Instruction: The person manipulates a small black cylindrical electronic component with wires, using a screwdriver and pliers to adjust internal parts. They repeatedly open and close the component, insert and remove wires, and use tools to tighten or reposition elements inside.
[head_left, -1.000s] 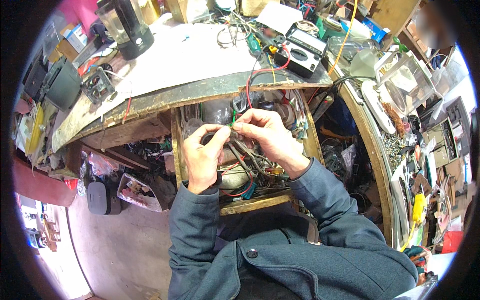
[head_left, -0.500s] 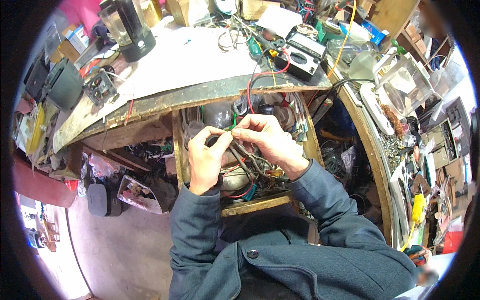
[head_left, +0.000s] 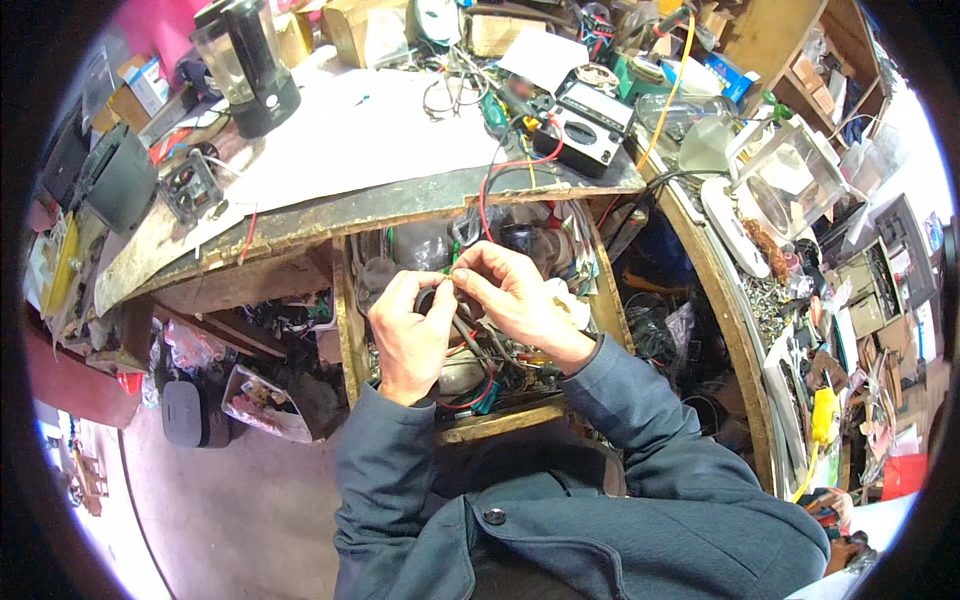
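Observation:
Both hands meet over a pulled-out wooden drawer full of parts and cables. My left hand is closed in a pinch, thumb against forefinger. Touching its fingertips, my right hand pinches too, from the right. Between them shows a thin green wire, small and mostly covered by the fingers. Below the hands, grey cables and a red wire lie among the drawer's contents, with a teal piece near its front.
A white-topped bench lies beyond the drawer. On it stand a black blender-like appliance, a small fan and an analogue multimeter with red and black leads. Cluttered shelving runs along the right; an open box sits lower left.
The view has shifted slightly. Both hands keep their pinch at the green wire; less of it shows above the fingertips, and the right fingers have curled a little more.

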